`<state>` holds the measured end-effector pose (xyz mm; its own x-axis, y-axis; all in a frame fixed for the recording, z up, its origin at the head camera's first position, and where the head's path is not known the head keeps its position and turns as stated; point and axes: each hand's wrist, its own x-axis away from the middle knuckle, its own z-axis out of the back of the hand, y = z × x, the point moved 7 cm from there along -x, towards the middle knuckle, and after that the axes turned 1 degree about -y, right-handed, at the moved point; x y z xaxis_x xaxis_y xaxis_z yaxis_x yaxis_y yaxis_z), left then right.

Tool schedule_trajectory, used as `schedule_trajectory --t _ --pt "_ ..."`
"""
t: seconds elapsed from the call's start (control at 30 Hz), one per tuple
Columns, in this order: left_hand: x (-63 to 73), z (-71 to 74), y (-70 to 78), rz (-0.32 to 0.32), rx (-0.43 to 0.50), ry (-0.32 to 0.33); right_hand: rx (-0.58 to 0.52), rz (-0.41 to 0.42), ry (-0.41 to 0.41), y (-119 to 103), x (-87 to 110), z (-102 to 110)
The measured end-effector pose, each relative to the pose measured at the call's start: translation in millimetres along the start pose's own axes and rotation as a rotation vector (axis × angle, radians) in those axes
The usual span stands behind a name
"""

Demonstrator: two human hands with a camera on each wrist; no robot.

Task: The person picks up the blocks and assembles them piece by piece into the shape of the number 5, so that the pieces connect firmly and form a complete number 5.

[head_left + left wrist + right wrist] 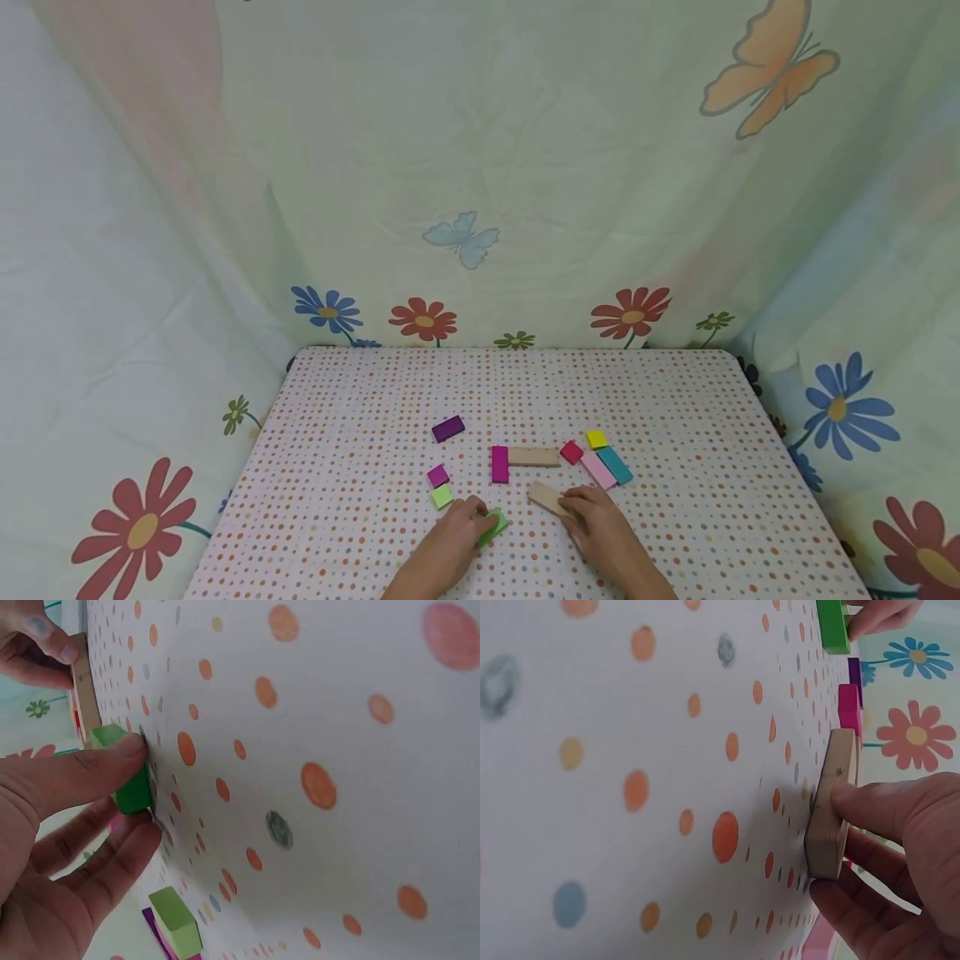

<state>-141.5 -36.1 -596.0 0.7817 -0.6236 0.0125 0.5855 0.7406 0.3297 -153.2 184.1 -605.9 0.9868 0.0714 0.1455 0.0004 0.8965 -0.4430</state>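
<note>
My left hand [456, 537] pinches a green block [491, 528] at the table's near middle; the left wrist view shows thumb and fingers on either side of the green block [133, 780]. With thumb and fingers my right hand [600, 525] grips the near end of a plain wooden block [546, 497], which lies slanted on the table. Its grain shows on the wooden block [831, 802] in the right wrist view. Just beyond the hands, a magenta block [499, 464] touches the end of another plain wooden block [533, 457], making a corner.
Left of the hands lie a light green block [442, 497], a small magenta block [438, 476] and a purple block [448, 429]. To the right are red [572, 452], yellow [597, 439], pink [598, 470] and teal [615, 465] blocks. A dotted cloth covers the table [360, 500].
</note>
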Motion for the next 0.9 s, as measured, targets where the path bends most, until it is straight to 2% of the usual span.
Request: schedule_trajectory --t 0.13,0.3,0.53,0.9 --pt "-7.5 -0.8 -2.1 0.064 0.049 -0.009 0.025 0.039 0.033 -4.5 -2.8 0.5" --pt "-16.7 -3.7 -4.0 0.133 -0.006 -0.020 0.046 0.071 0.034 -9.8 -5.5 -2.9" --pt "-25.3 -4.2 -2.6 0.146 -0.055 0.045 0.018 0.072 -0.015 -14.2 -7.9 -6.1" --pt "-33.3 -6.3 -4.9 0.172 -0.065 0.053 -0.014 0.120 -0.034 -21.1 -9.4 -6.9"
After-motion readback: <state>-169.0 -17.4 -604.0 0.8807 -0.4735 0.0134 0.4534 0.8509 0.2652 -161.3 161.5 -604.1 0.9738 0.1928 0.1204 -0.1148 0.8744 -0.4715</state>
